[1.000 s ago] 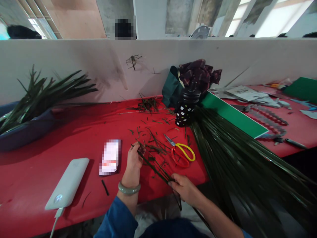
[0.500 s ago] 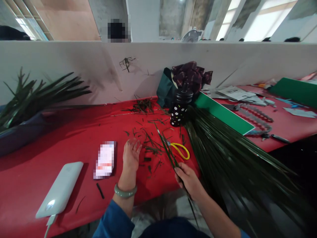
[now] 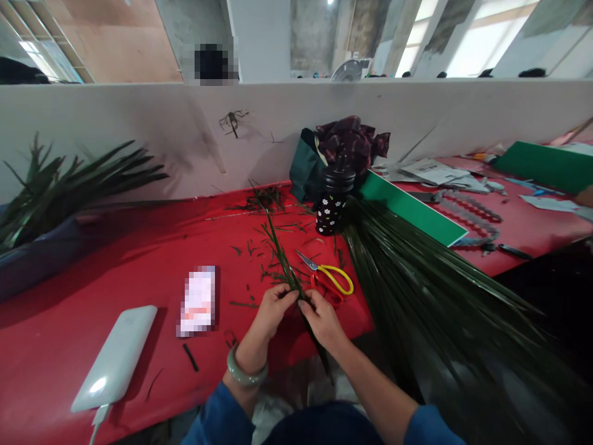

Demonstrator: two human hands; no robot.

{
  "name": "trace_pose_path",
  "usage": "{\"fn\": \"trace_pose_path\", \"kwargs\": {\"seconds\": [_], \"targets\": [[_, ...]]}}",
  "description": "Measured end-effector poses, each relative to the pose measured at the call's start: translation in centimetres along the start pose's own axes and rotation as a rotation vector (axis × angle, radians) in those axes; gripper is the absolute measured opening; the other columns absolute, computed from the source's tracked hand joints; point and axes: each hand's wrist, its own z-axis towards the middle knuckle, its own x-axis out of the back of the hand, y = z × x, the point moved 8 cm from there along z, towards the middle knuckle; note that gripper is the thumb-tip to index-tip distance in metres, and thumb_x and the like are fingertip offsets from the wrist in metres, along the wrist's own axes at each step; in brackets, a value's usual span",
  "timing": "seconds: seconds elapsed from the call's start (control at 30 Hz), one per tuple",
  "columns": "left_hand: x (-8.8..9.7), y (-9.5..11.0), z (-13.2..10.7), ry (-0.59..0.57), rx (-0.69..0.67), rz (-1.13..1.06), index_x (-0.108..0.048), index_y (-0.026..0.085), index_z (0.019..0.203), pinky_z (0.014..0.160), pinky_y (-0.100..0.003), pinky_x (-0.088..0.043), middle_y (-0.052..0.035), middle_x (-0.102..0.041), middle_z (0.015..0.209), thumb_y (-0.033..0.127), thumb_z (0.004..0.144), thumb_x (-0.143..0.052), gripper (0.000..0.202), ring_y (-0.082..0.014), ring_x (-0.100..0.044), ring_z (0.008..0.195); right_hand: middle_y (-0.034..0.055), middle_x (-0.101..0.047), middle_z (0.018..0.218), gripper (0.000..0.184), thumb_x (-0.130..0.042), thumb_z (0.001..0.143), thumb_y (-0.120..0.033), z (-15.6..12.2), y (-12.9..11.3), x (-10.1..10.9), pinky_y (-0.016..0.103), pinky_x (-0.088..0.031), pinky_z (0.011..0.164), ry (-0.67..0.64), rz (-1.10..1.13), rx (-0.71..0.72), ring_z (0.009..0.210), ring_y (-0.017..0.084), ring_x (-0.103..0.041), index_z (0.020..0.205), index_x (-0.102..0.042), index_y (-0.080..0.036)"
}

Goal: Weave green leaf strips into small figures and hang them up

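Note:
Long, narrow green leaf strips (image 3: 280,250) run slantwise in front of me, their far tips pointing up and away over the table. My left hand (image 3: 273,309), with a pale green bangle on its wrist, pinches them about mid-length. Right beside it, my right hand (image 3: 320,316) grips the same strips, thumbs almost touching. Just beyond the right hand lie scissors (image 3: 337,277) with a yellow and a red handle. Dark leaf scraps (image 3: 264,272) are scattered around the strips on the red tabletop (image 3: 139,259).
To the right spreads a large bundle of long leaves (image 3: 426,290), beside a green board (image 3: 417,207). A black flowered bottle (image 3: 330,207) stands behind. At left lie a phone (image 3: 198,301) and a white power bank (image 3: 118,355) with a cable. More leaves (image 3: 78,179) fill a holder further left.
My left hand has moved right from the scraps and taken hold of the leaf strips. My right hand has shifted left with them, so the scissors show more fully.

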Motion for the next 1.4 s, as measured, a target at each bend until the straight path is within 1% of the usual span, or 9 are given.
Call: {"fn": "trace_pose_path", "kwargs": {"seconds": [0.13, 0.33, 0.4, 0.5, 0.63, 0.73, 0.87, 1.17, 1.4], "targets": [[1.3, -0.3, 0.6, 0.045, -0.013, -0.053, -0.058, 0.015, 0.063, 0.054, -0.020, -0.038, 0.0018, -0.055, 0.058, 0.025, 0.059, -0.063, 0.013, -0.0081, -0.048, 0.052, 0.0066, -0.058, 0.092, 0.026, -0.043, 0.076, -0.034, -2.1, 2.0, 3.1, 0.030, -0.044, 0.074, 0.033, 0.024, -0.045, 0.084, 0.017, -0.056, 0.096, -0.046, -0.018], [2.3, -0.3, 1.0, 0.105, -0.020, -0.069, -0.056, 0.014, 0.060, 0.051, -0.018, -0.036, 0.0028, -0.051, 0.054, 0.026, 0.057, -0.064, 0.015, -0.0070, -0.045, 0.049, 0.0120, -0.053, 0.103, 0.031, -0.051, 0.068, -0.040, -8.8, 4.0, 10.0, 0.034, -0.042, 0.081, 0.272, 0.014, -0.159, 0.096, 0.022, -0.051, 0.090, -0.051, -0.018], [2.5, -0.2, 1.1, 0.112, -0.037, -0.073, -0.057, 0.014, 0.062, 0.051, -0.018, -0.035, 0.0032, -0.052, 0.054, 0.026, 0.058, -0.063, 0.014, -0.0067, -0.045, 0.049, 0.0113, -0.055, 0.099, 0.026, -0.047, 0.072, -0.038, -10.5, 1.5, 8.4, 0.033, -0.044, 0.078, 0.112, 0.077, -0.230, 0.091, 0.021, -0.054, 0.089, -0.053, -0.019], [2.9, 0.1, 1.2, 0.126, -0.069, -0.085, -0.057, 0.015, 0.066, 0.052, -0.019, -0.036, 0.0035, -0.054, 0.057, 0.026, 0.058, -0.063, 0.014, -0.0066, -0.047, 0.051, 0.0091, -0.053, 0.105, 0.018, -0.049, 0.072, -0.032, -10.8, -6.4, 4.3, 0.030, -0.043, 0.077, -0.141, 0.076, -0.035, 0.094, 0.020, -0.052, 0.085, -0.057, -0.022], [3.2, 0.5, 1.0, 0.140, -0.095, -0.125, -0.057, 0.016, 0.066, 0.054, -0.018, -0.036, 0.0043, -0.054, 0.059, 0.023, 0.057, -0.064, 0.014, -0.0059, -0.047, 0.052, 0.0059, -0.057, 0.088, 0.021, -0.044, 0.077, -0.030, -5.0, -11.4, 1.4, 0.026, -0.044, 0.066, -0.062, 0.184, 0.129, 0.075, 0.014, -0.055, 0.091, -0.054, -0.020], [3.0, 0.5, 0.9, 0.096, -0.085, -0.165, -0.057, 0.016, 0.069, 0.052, -0.018, -0.036, 0.0040, -0.054, 0.059, 0.026, 0.058, -0.063, 0.016, -0.0058, -0.047, 0.050, 0.0046, -0.056, 0.083, 0.025, -0.044, 0.075, -0.031, 1.3, -8.8, 1.0, 0.024, -0.043, 0.063, 0.187, 0.193, 0.108, 0.071, 0.013, -0.053, 0.093, -0.052, -0.016], [3.4, 0.2, 0.9, 0.115, -0.056, -0.146, -0.057, 0.015, 0.070, 0.048, -0.018, -0.034, 0.0044, -0.053, 0.056, 0.028, 0.058, -0.063, 0.019, -0.0051, -0.045, 0.046, -0.0002, -0.053, 0.064, 0.022, -0.045, 0.072, -0.034, 6.1, -4.0, -2.0, 0.022, -0.039, 0.056, 0.044, 0.153, 0.017, 0.059, 0.010, -0.048, 0.074, -0.055, -0.015], [3.8, -0.1, 1.6, 0.126, -0.077, -0.060, -0.056, 0.014, 0.067, 0.050, -0.018, -0.035, 0.0034, -0.053, 0.056, 0.031, 0.060, -0.062, 0.020, -0.0063, -0.046, 0.049, -0.0057, -0.043, 0.049, 0.018, -0.047, 0.069, -0.034, 5.8, -0.2, -3.1, 0.019, -0.032, 0.040, -0.064, 0.319, -0.184, 0.042, 0.008, -0.041, 0.068, -0.049, -0.017], [3.4, -0.1, 1.4, 0.135, -0.018, -0.103, -0.057, 0.013, 0.072, 0.051, -0.020, -0.039, 0.0024, -0.053, 0.059, 0.033, 0.058, -0.063, 0.025, -0.0071, -0.048, 0.051, -0.0028, -0.050, 0.056, 0.018, -0.045, 0.070, -0.034, 7.0, 1.7, -2.7, 0.021, -0.036, 0.049, 0.065, 0.225, -0.056, 0.052, 0.011, -0.046, 0.065, -0.051, -0.018]]}}
